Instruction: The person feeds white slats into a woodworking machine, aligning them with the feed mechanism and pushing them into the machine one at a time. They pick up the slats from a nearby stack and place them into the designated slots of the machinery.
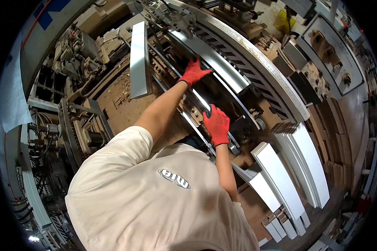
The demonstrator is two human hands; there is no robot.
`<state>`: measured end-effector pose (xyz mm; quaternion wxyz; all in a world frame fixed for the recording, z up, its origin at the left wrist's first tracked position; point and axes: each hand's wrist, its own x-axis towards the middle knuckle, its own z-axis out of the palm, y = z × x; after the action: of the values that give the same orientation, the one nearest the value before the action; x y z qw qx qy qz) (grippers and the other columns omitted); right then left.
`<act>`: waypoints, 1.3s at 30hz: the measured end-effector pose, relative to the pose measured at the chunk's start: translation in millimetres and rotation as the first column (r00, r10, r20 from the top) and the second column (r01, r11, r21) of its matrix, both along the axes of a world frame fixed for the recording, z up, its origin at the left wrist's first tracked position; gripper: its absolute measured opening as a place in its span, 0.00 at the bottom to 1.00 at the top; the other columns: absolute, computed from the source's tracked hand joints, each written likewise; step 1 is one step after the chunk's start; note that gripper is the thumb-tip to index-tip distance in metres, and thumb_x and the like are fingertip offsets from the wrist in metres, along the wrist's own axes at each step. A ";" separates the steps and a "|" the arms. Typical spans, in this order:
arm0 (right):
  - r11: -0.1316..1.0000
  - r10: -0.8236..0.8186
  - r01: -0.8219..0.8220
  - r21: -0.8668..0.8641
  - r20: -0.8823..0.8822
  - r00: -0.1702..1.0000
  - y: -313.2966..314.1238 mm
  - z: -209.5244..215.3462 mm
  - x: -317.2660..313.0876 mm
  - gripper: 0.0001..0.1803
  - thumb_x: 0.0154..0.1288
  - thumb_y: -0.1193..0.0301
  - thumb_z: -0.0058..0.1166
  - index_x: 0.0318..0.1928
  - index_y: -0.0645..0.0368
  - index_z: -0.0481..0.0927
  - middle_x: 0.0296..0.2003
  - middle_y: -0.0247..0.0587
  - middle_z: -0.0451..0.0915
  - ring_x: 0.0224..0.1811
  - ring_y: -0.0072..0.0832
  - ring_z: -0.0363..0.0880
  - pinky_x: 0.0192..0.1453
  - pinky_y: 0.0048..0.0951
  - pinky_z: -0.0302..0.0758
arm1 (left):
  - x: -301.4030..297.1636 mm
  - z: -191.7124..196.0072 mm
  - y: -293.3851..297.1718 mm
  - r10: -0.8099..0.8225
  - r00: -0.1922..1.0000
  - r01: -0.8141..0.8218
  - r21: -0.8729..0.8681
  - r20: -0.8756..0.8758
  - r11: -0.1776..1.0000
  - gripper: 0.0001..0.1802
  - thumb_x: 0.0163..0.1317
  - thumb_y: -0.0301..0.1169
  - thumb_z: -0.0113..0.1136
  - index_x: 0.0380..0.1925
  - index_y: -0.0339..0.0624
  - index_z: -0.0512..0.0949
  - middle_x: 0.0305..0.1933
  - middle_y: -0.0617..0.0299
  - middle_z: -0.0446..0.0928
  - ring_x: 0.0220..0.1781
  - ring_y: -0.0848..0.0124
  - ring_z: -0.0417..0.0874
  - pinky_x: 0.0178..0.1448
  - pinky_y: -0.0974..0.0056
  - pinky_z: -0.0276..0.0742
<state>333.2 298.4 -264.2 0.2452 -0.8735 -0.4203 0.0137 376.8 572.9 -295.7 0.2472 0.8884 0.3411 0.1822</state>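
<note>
A long white board (224, 65) lies on the machine bed along its toothed dark track. My left hand (194, 72), in a red glove, reaches to its near edge with fingers spread. Some fingertips appear to touch the board; nothing is gripped. Closer to my body, my right hand (217, 124), also red-gloved, curls over a shiny metal rail (201, 99) of the machine. Its finger undersides are hidden. A machine head (178, 19) stands over the far end of the board.
A stack of white boards (139, 62) stands left of the rails. More white board stacks (276, 175) (308, 163) lie at the right. A curved metal beam (255, 50) borders the far side. Wood dust (121, 90) covers the lower left area.
</note>
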 end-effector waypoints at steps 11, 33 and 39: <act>0.999 0.034 -0.034 -0.003 -0.087 0.996 2.7 6.4 -0.1 0.22 0.61 0.56 0.58 0.50 0.56 0.77 0.38 0.46 0.81 0.43 0.42 0.82 0.46 0.42 0.77 | -0.5 -4.4 10.2 0.020 0.995 -0.018 0.025 -0.101 1.000 0.63 0.46 0.66 0.67 0.74 0.40 0.52 0.73 0.30 0.50 0.74 0.40 0.57 0.74 0.50 0.60; 0.997 0.056 -0.058 -0.048 -0.042 0.998 -0.2 1.1 2.3 0.29 0.60 0.53 0.59 0.57 0.57 0.74 0.43 0.52 0.82 0.46 0.44 0.82 0.49 0.42 0.77 | -3.6 12.2 -4.7 -0.002 0.999 -0.002 -0.091 -0.051 0.996 0.65 0.45 0.66 0.66 0.75 0.41 0.48 0.76 0.34 0.45 0.76 0.41 0.54 0.75 0.51 0.59; 0.997 0.057 -0.059 -0.059 -0.037 0.998 0.5 1.2 1.9 0.30 0.61 0.53 0.58 0.58 0.56 0.74 0.43 0.51 0.82 0.45 0.44 0.82 0.48 0.41 0.78 | -7.7 17.9 -7.7 0.000 0.998 -0.005 -0.081 -0.066 0.997 0.65 0.46 0.66 0.66 0.75 0.41 0.48 0.76 0.35 0.45 0.77 0.41 0.53 0.76 0.51 0.58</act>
<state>335.1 298.9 -263.0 0.2257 -0.8675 -0.4405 0.0488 369.1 565.2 -277.8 0.2716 0.8827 0.3573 0.1393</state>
